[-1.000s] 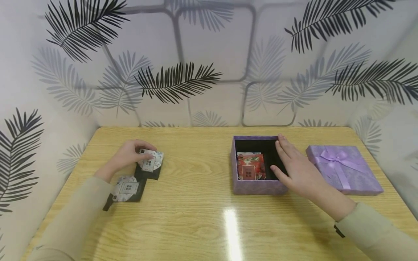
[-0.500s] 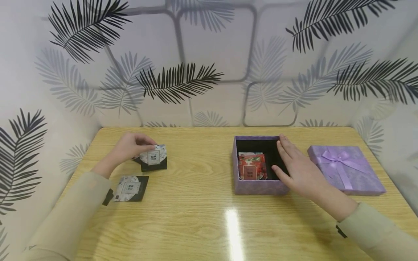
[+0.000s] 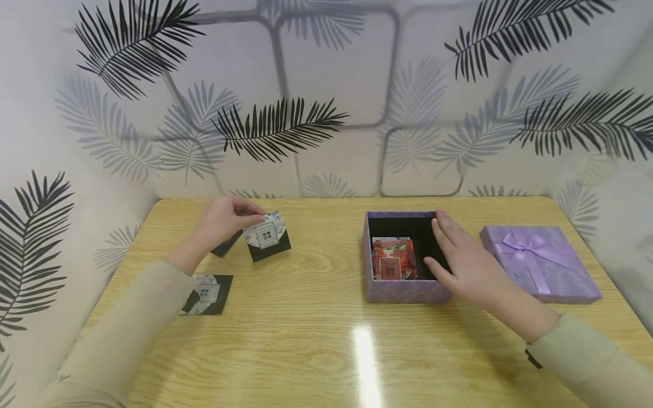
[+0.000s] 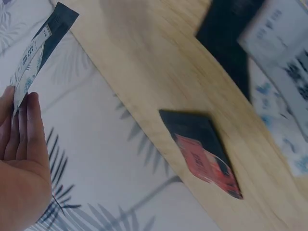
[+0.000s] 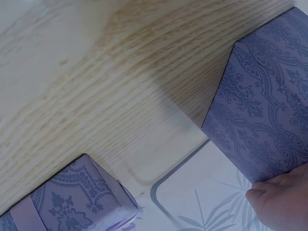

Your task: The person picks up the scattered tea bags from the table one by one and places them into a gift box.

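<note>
My left hand (image 3: 216, 226) pinches a black-and-white tea sachet (image 3: 268, 237) by its upper edge. In the left wrist view this sachet (image 4: 36, 57) is seen nearly edge-on between thumb and fingers. A black sachet with a red label (image 4: 199, 159) lies on the table, partly behind that hand in the head view. Closer to me is another black-and-white sachet (image 3: 216, 294), partly covered by the left wrist. At the right, my right hand (image 3: 466, 269) rests with straight fingers along the right wall of an uncovered purple box (image 3: 408, 292). Red sachets (image 3: 395, 260) stand inside it, toward the left.
The purple lid (image 3: 556, 260) with a ribbon bow lies on the table (image 3: 296, 334) right of the box. A patterned wall covering (image 3: 331, 153) rises behind the table's back edge.
My left hand has picked up the black-and-white sachet and moved it rightward, uncovering a dark sachet beneath. The right hand has stayed on the box.
</note>
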Demonstrator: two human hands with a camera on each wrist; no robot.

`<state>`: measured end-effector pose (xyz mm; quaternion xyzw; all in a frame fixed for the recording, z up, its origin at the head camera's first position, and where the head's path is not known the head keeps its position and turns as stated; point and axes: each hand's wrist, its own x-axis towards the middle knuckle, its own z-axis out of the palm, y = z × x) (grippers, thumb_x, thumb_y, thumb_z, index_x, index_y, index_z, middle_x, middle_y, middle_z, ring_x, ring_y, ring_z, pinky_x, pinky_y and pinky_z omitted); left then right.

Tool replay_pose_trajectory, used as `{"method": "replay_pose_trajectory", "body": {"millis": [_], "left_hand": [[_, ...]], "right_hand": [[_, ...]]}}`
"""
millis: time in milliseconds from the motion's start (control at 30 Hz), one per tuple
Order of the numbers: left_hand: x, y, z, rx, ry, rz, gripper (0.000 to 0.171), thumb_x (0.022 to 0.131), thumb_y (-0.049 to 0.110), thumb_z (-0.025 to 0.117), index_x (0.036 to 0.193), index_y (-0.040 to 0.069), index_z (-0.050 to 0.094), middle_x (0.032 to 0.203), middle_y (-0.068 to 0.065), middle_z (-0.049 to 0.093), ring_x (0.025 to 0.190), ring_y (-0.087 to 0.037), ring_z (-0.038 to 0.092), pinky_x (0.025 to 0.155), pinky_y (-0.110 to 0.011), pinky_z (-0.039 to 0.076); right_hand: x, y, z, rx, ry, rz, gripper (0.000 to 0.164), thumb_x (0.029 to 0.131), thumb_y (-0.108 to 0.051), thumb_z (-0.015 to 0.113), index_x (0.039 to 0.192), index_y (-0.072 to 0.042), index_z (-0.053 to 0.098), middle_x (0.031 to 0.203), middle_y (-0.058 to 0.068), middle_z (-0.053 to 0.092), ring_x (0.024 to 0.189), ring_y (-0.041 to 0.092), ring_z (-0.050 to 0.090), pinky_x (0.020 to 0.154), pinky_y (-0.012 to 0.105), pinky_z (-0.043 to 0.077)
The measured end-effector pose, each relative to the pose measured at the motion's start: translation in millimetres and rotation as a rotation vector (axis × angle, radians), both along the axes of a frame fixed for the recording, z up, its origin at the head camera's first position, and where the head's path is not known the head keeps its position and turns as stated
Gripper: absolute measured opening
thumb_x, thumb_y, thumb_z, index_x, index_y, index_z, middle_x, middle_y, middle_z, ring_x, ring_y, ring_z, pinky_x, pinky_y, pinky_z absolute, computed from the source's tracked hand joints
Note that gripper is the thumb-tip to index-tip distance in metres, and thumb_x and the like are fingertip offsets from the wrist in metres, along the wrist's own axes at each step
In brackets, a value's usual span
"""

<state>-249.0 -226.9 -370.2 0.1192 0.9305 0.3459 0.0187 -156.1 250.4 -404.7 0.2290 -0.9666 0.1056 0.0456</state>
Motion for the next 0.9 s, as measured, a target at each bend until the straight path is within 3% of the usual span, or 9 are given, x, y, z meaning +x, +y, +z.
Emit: {"method": "replay_pose_trajectory", "body": {"millis": [67,200,333,567,900], "left_hand": [[0.1,8,1.8,0.016,0.011,0.002,0.016,0.099,0.017,0.078,0.109,0.005,0.082,0.110,-0.016,0.081,0.097,-0.024,0.077,0.078,-0.025,0.057],[0.6,26,7.0,0.072,0.038,0.025,0.018,0.098,0.015,0.079,0.110,0.002,0.082,0.113,-0.019,0.080,0.103,-0.032,0.077,0.076,-0.021,0.056],[1.6,43,12.7,0.113,0.056,0.050,0.018,0.097,0.013,0.080,0.109,0.000,0.082,0.114,-0.020,0.080,0.102,-0.033,0.077,0.072,-0.015,0.052],[0.7,73,21.7,0.142,0.045,0.055,0.019,0.096,0.020,0.081,0.109,0.006,0.084,0.111,-0.014,0.082,0.101,-0.027,0.079,0.073,-0.018,0.053],[-2.2,118,35.9,0.266,0.059,-0.027,0.015,0.097,0.014,0.081,0.107,0.004,0.084,0.111,-0.015,0.082,0.101,-0.028,0.079,0.084,-0.031,0.062]], "right_hand": [[-0.5,0,0.8,0.006,-0.003,0.000,0.082,0.110,-0.043,0.053,0.164,0.010,0.022,0.175,0.028,0.015,0.162,0.046,0.022,0.129,0.060,0.029],[-1.4,-1,1.8,0.016,-0.006,0.002,0.082,0.110,-0.043,0.053,0.164,0.011,0.022,0.175,0.029,0.015,0.162,0.046,0.022,0.128,0.062,0.030],[-1.9,-1,1.7,0.019,-0.006,0.005,0.082,0.110,-0.043,0.054,0.164,0.011,0.023,0.175,0.029,0.015,0.162,0.047,0.022,0.127,0.062,0.031],[-1.7,1,1.0,0.019,-0.011,-0.002,0.083,0.110,-0.044,0.053,0.164,0.011,0.022,0.175,0.029,0.015,0.162,0.047,0.022,0.128,0.062,0.030],[-0.9,0,0.8,0.015,-0.011,0.000,0.082,0.110,-0.043,0.053,0.164,0.011,0.022,0.175,0.029,0.014,0.162,0.047,0.021,0.128,0.061,0.029]]}}
